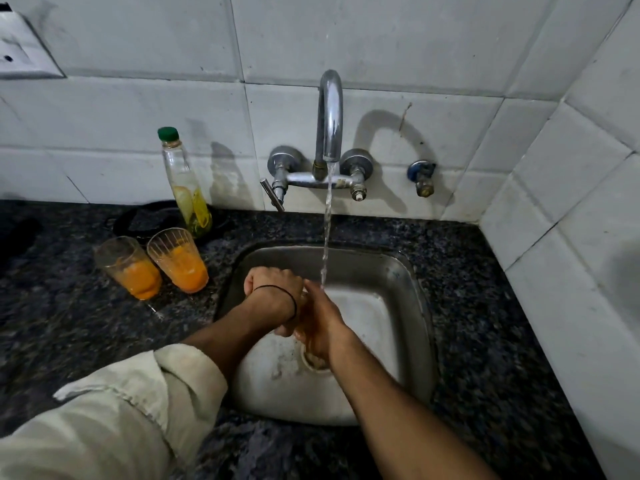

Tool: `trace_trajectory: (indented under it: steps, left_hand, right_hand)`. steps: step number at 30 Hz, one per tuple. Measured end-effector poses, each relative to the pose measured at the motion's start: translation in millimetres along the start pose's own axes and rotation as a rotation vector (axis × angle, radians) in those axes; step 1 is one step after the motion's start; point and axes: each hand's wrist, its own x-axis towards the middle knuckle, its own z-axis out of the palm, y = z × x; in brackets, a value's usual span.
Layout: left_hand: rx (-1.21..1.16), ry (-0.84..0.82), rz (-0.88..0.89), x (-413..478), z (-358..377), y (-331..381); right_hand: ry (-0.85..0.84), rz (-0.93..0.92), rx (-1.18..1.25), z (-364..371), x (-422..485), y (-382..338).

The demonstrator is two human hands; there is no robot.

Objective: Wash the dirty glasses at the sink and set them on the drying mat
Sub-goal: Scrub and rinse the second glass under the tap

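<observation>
Over the steel sink, my hands are pressed together around a clear glass tinted with orange residue; it is mostly hidden between them. My right hand wraps round the glass from the right. My left hand, a black band on its wrist, curls over the glass's upper end. Water runs from the chrome tap and lands at my right hand's fingertips. Two more dirty glasses with orange residue stand upright on the counter left of the sink.
A clear bottle with a green cap stands behind the two glasses, on a dark round mat. The dark speckled granite counter surrounds the sink. White tiled walls close in at the back and right. A small valve sticks out right of the tap.
</observation>
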Motion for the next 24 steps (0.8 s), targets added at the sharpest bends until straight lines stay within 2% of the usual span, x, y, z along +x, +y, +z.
trace_trajectory:
  steps: [2,4,6,7,9,11,13,14,17,19,20,21,22,24]
  left_hand:
    - [-0.171,-0.035,-0.003,1.8,8.8,-0.7]
    - [-0.456,-0.015,0.041,3.1,21.5,-4.7]
    - [-0.875,-0.071,0.223,2.3,36.4,-9.3]
    - [-1.16,-0.158,0.321,-1.9,40.9,-11.1]
    - [-1.599,-0.32,0.443,-4.6,51.6,-15.5]
    - [-1.784,-0.391,0.575,-4.2,60.7,-16.2]
    - [-1.868,-0.356,0.602,-4.1,60.6,-9.6]
    - [-1.855,-0.248,0.542,-5.0,57.2,-3.2]
    - [-1.557,0.256,0.205,-3.9,46.4,22.1]
    - [-1.418,0.508,0.077,-7.0,43.5,37.4]
    - [-1.462,0.522,0.069,-7.2,45.8,41.4]
    - [-1.557,0.466,0.094,-6.8,48.2,40.0]
    - [-1.686,0.338,0.155,-5.2,50.4,34.2]
    - [-1.928,0.0,0.408,-1.6,54.7,14.4]
  right_hand:
    - [0.013,-0.029,-0.112,-0.6,0.9,-3.1]
    - [0.06,-0.119,-0.252,-0.1,-1.8,-10.8]
    - [0.17,-0.294,-0.577,-3.2,-7.2,-21.6]
    - [0.191,-0.397,-0.788,-6.3,-12.6,-27.6]
    - [0.045,-0.52,-1.062,-13.7,-25.3,-39.2]
    - [-0.129,-0.529,-1.135,-17.4,-37.7,-49.2]
    - [-0.104,-0.577,-1.206,-15.1,-42.9,-53.8]
    - [-0.018,-0.625,-1.217,-11.3,-45.2,-54.9]
    - [0.299,-0.695,-1.22,0.5,-50.4,-50.6]
    - [0.353,-0.692,-1.275,4.3,-48.3,-49.1]
    - [0.335,-0.697,-1.292,3.5,-46.2,-51.1]
    - [0.294,-0.711,-1.318,1.1,-45.5,-54.6]
    - [0.227,-0.726,-1.357,-2.7,-46.5,-60.0]
    - [0.012,-0.718,-1.422,-9.5,-51.7,-73.7]
